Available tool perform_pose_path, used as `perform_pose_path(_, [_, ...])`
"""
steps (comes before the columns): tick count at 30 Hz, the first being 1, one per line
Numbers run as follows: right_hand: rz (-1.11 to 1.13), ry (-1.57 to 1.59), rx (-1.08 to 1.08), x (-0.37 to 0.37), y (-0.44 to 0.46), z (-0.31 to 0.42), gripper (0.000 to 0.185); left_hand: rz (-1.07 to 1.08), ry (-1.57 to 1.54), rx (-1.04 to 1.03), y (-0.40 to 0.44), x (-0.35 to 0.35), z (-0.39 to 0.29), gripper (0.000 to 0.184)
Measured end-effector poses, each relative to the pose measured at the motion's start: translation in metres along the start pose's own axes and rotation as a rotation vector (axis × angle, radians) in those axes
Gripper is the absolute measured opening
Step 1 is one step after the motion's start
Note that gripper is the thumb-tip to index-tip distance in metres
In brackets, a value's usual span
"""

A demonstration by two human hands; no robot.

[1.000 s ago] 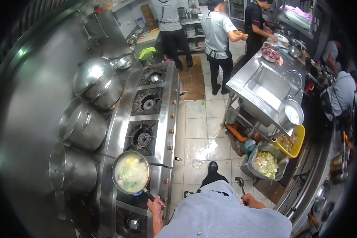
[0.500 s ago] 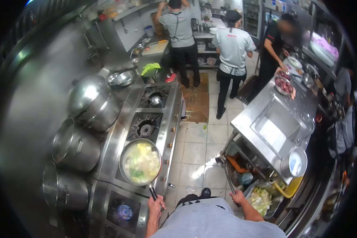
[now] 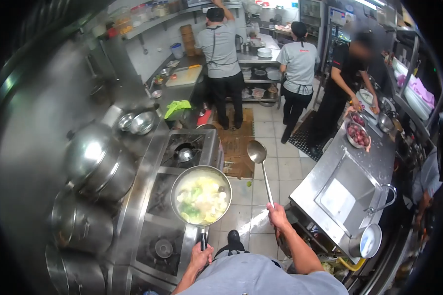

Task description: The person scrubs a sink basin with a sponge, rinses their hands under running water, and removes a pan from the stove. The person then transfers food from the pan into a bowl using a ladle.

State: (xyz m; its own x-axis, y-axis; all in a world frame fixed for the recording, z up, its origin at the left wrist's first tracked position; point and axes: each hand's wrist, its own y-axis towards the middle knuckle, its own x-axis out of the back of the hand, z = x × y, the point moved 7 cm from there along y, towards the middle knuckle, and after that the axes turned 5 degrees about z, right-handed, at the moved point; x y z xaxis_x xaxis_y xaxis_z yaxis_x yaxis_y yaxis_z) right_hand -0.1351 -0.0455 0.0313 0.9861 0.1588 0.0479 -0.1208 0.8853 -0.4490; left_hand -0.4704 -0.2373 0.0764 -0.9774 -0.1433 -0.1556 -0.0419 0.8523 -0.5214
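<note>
My left hand (image 3: 201, 256) is closed round the black handle of a frying pan (image 3: 202, 168). Pale broth with yellow, white and green pieces of food (image 3: 202, 199) fills the pan. It is held level over the right edge of the stove (image 3: 145, 231), partly above the floor. In my right hand (image 3: 279, 216) is the long handle of a metal ladle (image 3: 257, 151), its bowl raised to the right of the pan and apart from it.
Large steel pots (image 3: 81, 221) line the stove's left side. On the right stands a steel counter with a sink (image 3: 347, 184), a metal pot (image 3: 369, 241) and bowls of red onions (image 3: 358, 135). Several co-workers stand ahead, one (image 3: 352, 78) at that counter.
The pan has moved right, away from over the burners toward the aisle. My right hand has swung the ladle up and forward from beside the counter. My view has shifted forward.
</note>
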Motion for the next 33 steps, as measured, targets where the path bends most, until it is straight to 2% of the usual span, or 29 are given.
perform_pose_path(4, [-0.084,0.108,-0.047,0.011,0.001,0.039,0.034,0.077,0.042,0.086,0.068,-0.008,-0.04,0.016])
perform_pose_path(6, [-0.129,0.262,-0.059,0.02,0.002,0.053,0.03,0.132,0.073,0.1,0.11,-0.009,-0.053,0.016])
perform_pose_path(14, [-0.347,0.267,-0.054,0.069,0.039,0.101,0.035,0.291,0.191,0.087,0.273,-0.058,-0.136,0.018])
perform_pose_path(17, [-0.365,0.262,-0.022,0.09,0.08,0.117,0.037,0.253,0.192,0.152,0.322,-0.089,-0.171,0.016])
perform_pose_path(20, [-0.325,0.27,-0.004,0.118,0.132,0.143,0.039,0.312,0.198,0.104,0.37,-0.123,-0.201,0.015])
perform_pose_path(22, [-0.33,0.132,0.164,0.142,0.175,0.161,0.041,0.277,0.22,0.124,0.392,-0.145,-0.23,0.013])
perform_pose_path(24, [-0.272,0.141,0.12,0.158,0.21,0.191,0.042,0.286,0.246,0.118,0.419,-0.164,-0.253,0.013])
perform_pose_path(27, [-0.215,0.089,0.179,0.18,0.27,0.228,0.042,0.288,0.233,0.131,0.462,-0.189,-0.276,0.013])
perform_pose_path(28, [-0.184,0.1,0.1,0.187,0.285,0.235,0.04,0.261,0.218,0.132,0.476,-0.195,-0.284,0.013])
perform_pose_path(29, [-0.17,0.067,0.121,0.191,0.304,0.247,0.038,0.291,0.195,0.11,0.492,-0.204,-0.293,0.013])
perform_pose_path(33, [-0.192,-0.065,0.052,0.212,0.364,0.299,0.034,0.346,0.179,0.12,0.558,-0.237,-0.325,0.012])
